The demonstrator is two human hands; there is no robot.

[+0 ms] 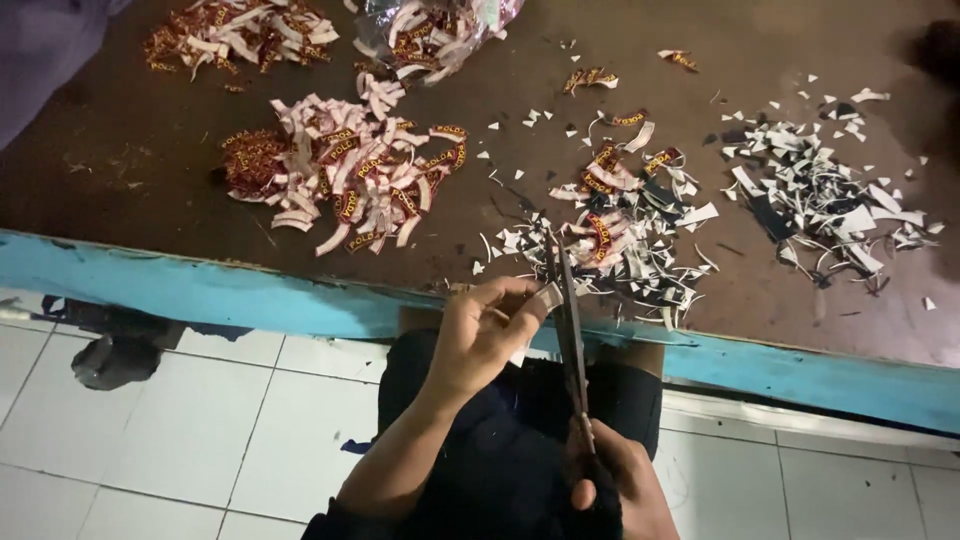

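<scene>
2 hands work at the near edge of the table. Nearest, the right hand is closed around the handles of long scissors, whose blades point far, almost together. Just left, the left hand pinches a small white label piece against the blades. Beyond, on the brown tabletop, lies a mess of white and dark trimmings, with a second heap of scraps to the right. Left of these sits a pile of cut red-and-white labels. Farthest are another label pile and a clear bag of labels. Judging by the piles, much trimming is done; the bag suggests more is left.
</scene>
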